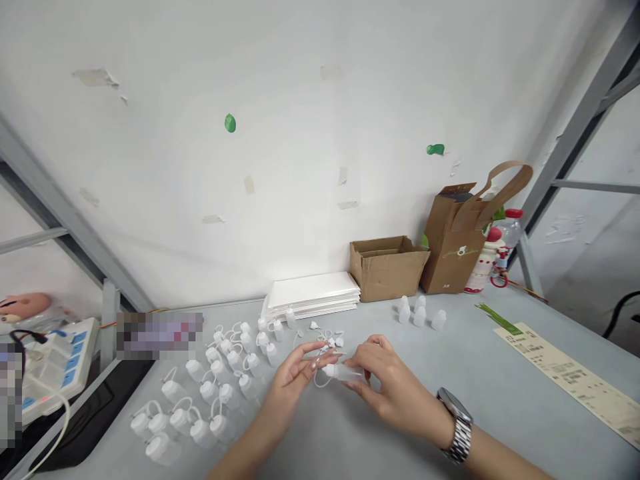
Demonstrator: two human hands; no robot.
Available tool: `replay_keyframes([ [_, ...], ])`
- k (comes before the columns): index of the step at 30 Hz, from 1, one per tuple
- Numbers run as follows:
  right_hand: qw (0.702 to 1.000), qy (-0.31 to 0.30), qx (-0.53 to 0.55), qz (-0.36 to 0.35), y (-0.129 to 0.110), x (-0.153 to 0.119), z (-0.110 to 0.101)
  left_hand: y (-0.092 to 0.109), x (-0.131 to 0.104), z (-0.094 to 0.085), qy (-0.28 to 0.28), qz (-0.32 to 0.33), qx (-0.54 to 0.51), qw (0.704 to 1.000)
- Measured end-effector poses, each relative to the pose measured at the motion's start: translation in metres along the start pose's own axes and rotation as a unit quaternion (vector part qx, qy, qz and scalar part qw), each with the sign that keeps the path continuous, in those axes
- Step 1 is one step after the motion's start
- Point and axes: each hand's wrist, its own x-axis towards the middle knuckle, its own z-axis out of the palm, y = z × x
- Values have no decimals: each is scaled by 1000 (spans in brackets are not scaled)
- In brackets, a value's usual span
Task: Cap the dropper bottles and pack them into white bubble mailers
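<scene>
A small translucent plastic bottle [345, 373] lies sideways between my hands over the table. My right hand [387, 377], wearing a metal watch, is closed around its body. At the other end my left hand [300, 373] has its thumb and fingers pinched at the white cap [329, 371], whose thin tether loop hangs below. Just beyond my fingertips lies a small pile of loose white caps [334, 341] with tethers. Left of my left hand stand several capped bottles [220, 427] in loose rows. Several bottles without visible tethers [419, 315] stand at the back right.
Behind the caps lies a stack of white sheets or envelopes [313, 293]. An open cardboard box [390, 270] and a brown paper bag [453, 247] stand against the wall. A printed paper strip [565, 373] lies right; a power strip [75, 353] with cables sits left.
</scene>
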Motion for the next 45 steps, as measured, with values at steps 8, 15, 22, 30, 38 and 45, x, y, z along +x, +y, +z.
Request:
replay_keyframes([
  [8,996,14,65,64,-2,-3,9,4,1,1,13,-11,-12,1000],
  [15,989,46,99,102,-5,-2,13,1,2,0,92,-19,-8,996],
  [22,990,36,90,99,-4,-1,14,2,2,2,93,-31,14,995],
  [30,995,27,67,71,-3,-3,18,3,-2,4,73,-32,34,996],
  [38,993,35,75,84,6,0,21,-1,2,7,95,6,62,994],
  [45,956,110,218,162,34,22,19,-12,-7,7,47,135,346,927],
])
